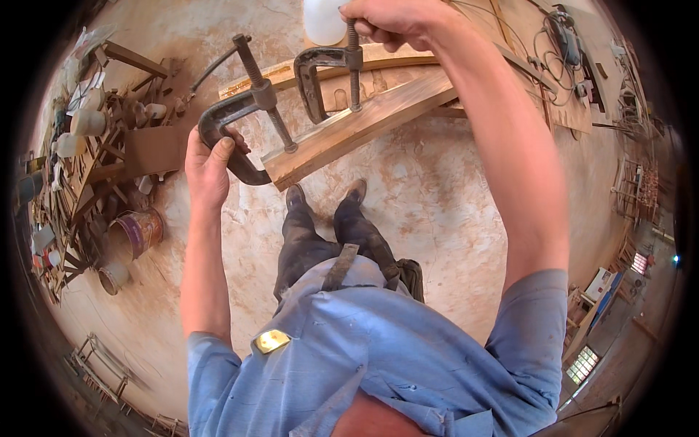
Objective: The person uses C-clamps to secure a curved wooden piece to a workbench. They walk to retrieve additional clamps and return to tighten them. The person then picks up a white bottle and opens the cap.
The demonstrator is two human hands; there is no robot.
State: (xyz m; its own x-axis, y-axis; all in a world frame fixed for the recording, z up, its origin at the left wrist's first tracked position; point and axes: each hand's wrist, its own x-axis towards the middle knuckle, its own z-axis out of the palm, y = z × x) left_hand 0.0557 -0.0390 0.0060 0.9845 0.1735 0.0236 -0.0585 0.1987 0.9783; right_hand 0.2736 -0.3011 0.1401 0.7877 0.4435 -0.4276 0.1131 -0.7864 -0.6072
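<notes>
Two C-clamps stood on the wooden beam point(371, 125): L clamp point(263, 96) at its near L end, R clamp point(354, 60) farther along; both screws seemed to meet its upper face. L hand point(207, 166) had its fingers wrapped round the L clamp's frame; R hand point(389, 20) had fingers closed on the top of the R clamp's screw.

Main risk, IMO: L clamp leaned & sat v. close to the beam's end, so uneven pressure could've made it slip off or skewed the beam. Too much torque might've dented the wood; a slack screw could've dropped a clamp twd. the shoes point(295, 197). Beam's support was mostly hidden, so couldn't tell how firm.

Curved wooden piece point(397, 53) lay behind the beam, w/ a white container point(325, 22) beyond, nr. the R hand; a wide swing might've knocked it. Scrap pile point(107, 172) & bucket point(145, 229) crowded the floor's point(444, 189) L edge; a corded power tool point(566, 35) lay twd. its far R corner, cable loose, poss. snag.
</notes>
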